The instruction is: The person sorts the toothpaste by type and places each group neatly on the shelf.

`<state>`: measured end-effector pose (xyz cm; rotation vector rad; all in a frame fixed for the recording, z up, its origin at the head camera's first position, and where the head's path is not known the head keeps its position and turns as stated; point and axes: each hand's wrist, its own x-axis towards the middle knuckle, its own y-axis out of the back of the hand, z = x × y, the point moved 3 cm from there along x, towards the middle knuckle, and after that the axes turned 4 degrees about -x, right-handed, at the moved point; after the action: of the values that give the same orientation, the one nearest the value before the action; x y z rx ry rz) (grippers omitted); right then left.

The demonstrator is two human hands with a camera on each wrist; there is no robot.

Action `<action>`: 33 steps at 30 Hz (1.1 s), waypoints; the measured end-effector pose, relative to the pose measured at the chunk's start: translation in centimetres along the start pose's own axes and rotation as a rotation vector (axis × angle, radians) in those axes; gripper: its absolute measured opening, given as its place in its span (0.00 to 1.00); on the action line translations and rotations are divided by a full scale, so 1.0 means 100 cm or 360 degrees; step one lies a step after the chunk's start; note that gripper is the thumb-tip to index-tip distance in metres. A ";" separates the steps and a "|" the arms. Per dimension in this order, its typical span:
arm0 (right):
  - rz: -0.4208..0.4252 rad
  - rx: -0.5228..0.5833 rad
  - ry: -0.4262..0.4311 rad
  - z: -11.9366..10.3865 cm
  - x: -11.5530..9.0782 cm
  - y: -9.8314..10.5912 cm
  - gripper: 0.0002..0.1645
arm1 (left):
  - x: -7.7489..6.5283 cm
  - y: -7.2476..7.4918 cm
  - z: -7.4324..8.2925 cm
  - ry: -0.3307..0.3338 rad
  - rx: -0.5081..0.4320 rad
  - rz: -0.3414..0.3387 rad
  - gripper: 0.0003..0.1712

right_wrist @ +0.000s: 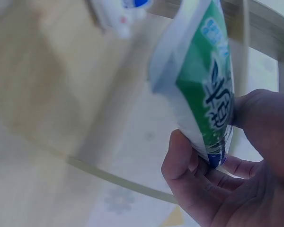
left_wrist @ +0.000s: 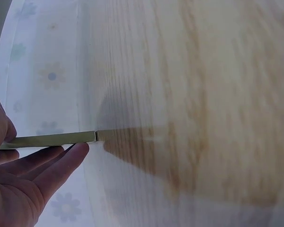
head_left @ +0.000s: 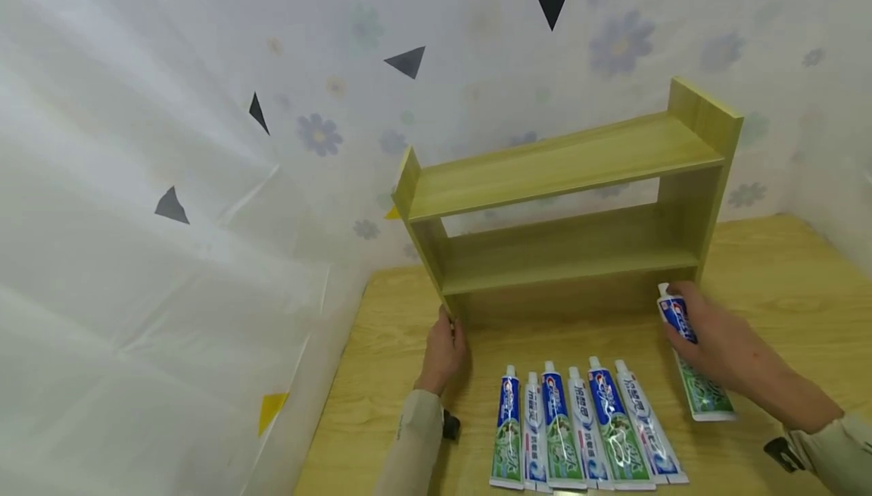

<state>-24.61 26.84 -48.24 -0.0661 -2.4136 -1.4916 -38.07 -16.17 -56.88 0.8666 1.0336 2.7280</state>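
Left hand (head_left: 441, 352) pinches shelf (head_left: 565, 166) at lower left; right hand (head_left: 729, 348) pinches 1 toothpaste tube (head_left: 705, 394) near its right end, right of 6 tubes (head_left: 556, 424). Advisable: brace shelf firmly, squeeze lightly.

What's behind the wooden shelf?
Behind the wooden shelf: flower-patterned wall sheeting, visible above it and through the opening in its back. Whatever the shelf itself covers can't be seen.

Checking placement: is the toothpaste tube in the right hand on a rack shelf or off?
Off: in the head view, the right hand grips the toothpaste tube below the lower shelf of the rack.
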 end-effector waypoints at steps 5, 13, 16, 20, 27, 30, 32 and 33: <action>0.0090 -0.0007 0.0047 -0.007 0.013 0.016 0.37 | 0.004 -0.018 -0.044 -0.0093 0.0035 0.0056 0.22; 0.0068 0.0052 0.0020 -0.013 0.017 0.024 0.37 | 0.003 -0.037 -0.088 0.0051 0.0090 0.0061 0.25; 0.0107 0.0090 0.0032 -0.016 0.016 0.027 0.37 | 0.000 -0.018 -0.039 0.0096 0.0096 0.0031 0.21; 0.0253 0.0043 0.0115 -0.022 0.020 0.037 0.38 | 0.000 -0.002 0.001 0.0025 0.0078 0.0024 0.16; 0.0409 -0.0068 0.0179 -0.035 0.030 0.065 0.38 | 0.001 -0.038 -0.087 -0.0013 0.0111 0.0049 0.21; 0.0512 -0.0131 0.0251 -0.040 0.033 0.079 0.38 | 0.001 -0.035 -0.074 -0.0053 0.0152 0.0049 0.19; 0.0586 -0.0176 0.0310 -0.044 0.035 0.088 0.37 | 0.000 -0.034 -0.069 -0.0053 0.0155 0.0052 0.18; 0.0622 -0.0195 0.0336 -0.045 0.036 0.092 0.37 | 0.000 -0.033 -0.065 -0.0076 0.0149 0.0063 0.18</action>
<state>-25.22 26.68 -37.35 -0.3652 -2.0006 -1.3832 -41.91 -17.43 -62.92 0.9711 1.1553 2.6956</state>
